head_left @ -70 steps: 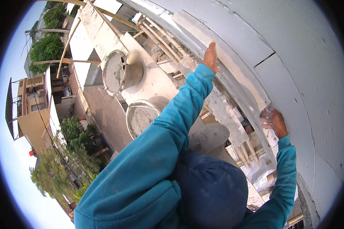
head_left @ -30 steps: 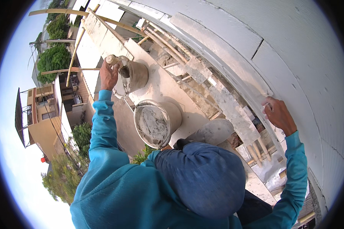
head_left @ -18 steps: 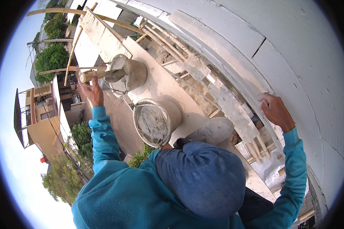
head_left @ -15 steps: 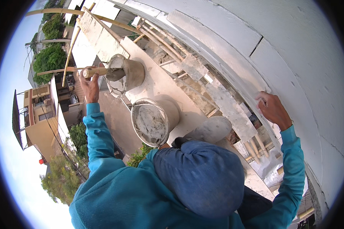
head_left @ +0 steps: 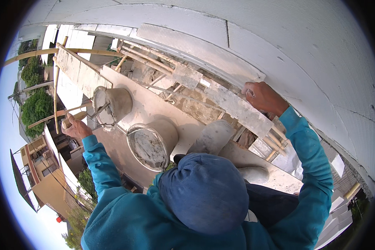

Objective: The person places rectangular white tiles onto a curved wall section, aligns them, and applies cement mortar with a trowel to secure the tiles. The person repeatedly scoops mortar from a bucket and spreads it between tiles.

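My left hand (head_left: 80,128) is wrapped round the wooden handle of a trowel (head_left: 99,111). The trowel's metal part is at the mouth of the far mortar bucket (head_left: 121,103), whose rim is caked grey. A nearer bucket (head_left: 167,134) holds wet grey mortar (head_left: 146,146). Over on the right, my right hand (head_left: 263,98) has its fingers curled in beside the near end of a long pale slab (head_left: 204,52) along the wall. Whatever those fingers hold, if anything, is hidden.
The pale block wall (head_left: 279,46) curves along the top and right. Both buckets stand on a plank platform (head_left: 143,98) with grey boots (head_left: 212,136) on it. Bamboo poles (head_left: 152,61) and gaps lie between platform and wall. Houses (head_left: 50,183) and trees show beyond the left drop.
The view has swung, shifting the scene left and tilting it. My left hand has drawn the trowel back toward me from the far bucket. My right hand has moved along the wall, near the slab's end.
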### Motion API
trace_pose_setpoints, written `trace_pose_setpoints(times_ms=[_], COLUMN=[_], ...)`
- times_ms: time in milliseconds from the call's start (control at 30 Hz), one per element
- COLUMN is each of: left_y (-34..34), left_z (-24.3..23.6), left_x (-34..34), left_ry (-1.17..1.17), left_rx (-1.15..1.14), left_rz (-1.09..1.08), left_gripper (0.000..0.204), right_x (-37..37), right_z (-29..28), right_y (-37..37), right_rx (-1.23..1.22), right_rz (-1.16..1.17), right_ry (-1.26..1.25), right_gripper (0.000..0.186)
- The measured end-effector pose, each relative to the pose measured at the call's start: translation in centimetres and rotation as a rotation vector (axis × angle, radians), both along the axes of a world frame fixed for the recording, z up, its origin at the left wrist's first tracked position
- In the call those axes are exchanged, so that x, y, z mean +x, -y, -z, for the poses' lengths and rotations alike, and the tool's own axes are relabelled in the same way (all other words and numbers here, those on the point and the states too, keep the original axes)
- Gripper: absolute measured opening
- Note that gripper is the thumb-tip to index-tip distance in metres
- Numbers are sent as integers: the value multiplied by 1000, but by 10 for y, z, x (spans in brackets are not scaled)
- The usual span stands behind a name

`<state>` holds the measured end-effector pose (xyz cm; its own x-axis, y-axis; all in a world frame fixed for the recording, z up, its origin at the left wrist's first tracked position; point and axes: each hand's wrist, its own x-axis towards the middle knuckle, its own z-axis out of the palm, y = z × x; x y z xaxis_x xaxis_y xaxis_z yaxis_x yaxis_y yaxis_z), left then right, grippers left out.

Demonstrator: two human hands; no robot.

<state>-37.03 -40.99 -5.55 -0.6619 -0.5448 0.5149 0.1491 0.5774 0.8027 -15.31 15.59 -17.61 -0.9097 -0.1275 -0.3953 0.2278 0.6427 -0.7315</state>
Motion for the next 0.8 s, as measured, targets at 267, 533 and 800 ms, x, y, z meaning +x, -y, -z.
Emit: trace_pose_setpoints(times_ms=[267, 533, 800], left_y=[-50, -83, -81], left_z=[35, 41, 37], left_x=[22, 9, 15], left_ry=[446, 630, 639], left_rx=[-609, -754, -923], left_rz=[631, 564, 502], left_gripper=[31, 52, 82], right_x=[-16, -37, -7], right_z=[38, 82, 101], right_y=[22, 54, 44], right_rx=[393, 847, 890], right_rz=[113, 135, 265], right_ry=[-321, -324, -463], right_gripper=[44, 63, 73])
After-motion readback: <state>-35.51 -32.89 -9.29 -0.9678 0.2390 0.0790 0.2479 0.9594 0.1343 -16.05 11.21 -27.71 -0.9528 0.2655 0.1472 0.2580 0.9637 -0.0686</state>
